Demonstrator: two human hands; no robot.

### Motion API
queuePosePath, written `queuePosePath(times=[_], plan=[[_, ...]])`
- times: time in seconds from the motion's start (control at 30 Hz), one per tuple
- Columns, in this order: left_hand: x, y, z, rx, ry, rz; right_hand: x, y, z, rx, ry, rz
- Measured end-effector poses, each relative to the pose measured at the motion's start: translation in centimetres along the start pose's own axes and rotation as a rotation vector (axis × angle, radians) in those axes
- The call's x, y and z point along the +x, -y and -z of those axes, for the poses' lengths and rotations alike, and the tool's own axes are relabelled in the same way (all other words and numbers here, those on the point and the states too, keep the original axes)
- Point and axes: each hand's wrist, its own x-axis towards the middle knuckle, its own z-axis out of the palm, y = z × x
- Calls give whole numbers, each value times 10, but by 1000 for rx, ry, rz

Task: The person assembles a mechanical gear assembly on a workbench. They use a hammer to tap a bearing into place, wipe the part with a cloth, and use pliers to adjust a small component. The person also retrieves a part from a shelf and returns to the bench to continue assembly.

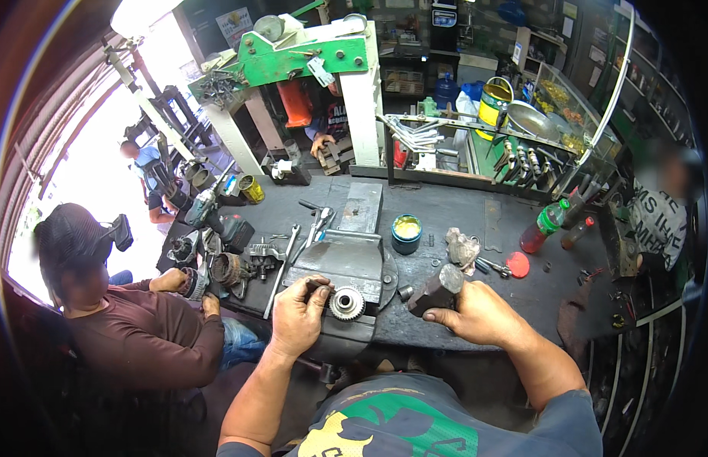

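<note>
My left hand [297,318] pinches a short dark metal piece [316,285], perhaps a punch, beside a toothed gear [346,304]. The gear lies at the near end of a large bench vise [335,263], its round bore facing up. In my right hand [476,311], closed round the handle, is a hammer with a blocky dark head [439,289]. The hammer head hangs over the bench to the right of the gear, apart from it. Most of the handle is hidden by my fingers.
An open tin of yellowish grease [406,232], a crumpled rag [462,250], a red lid [517,264] and a green-and-red bottle [544,227] stand on the dark bench [445,327]. Long wrenches [284,266] lie left of the vise. A co-worker [133,327] handles motor parts at left.
</note>
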Motion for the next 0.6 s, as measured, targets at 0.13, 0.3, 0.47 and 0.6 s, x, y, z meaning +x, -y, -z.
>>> queuePosePath(times=[0.13,0.3,0.47,0.6], plan=[[5,-6,-1,79,29,-48,9,1,0,-13,15,27],[4,-1,3,138,58,-64,18,16,0,-9,21,58],[4,-8,6,163,82,-107,28,35,1,25,37,80],[10,-13,10,266,140,-189,35,56,3,-15,79,56]])
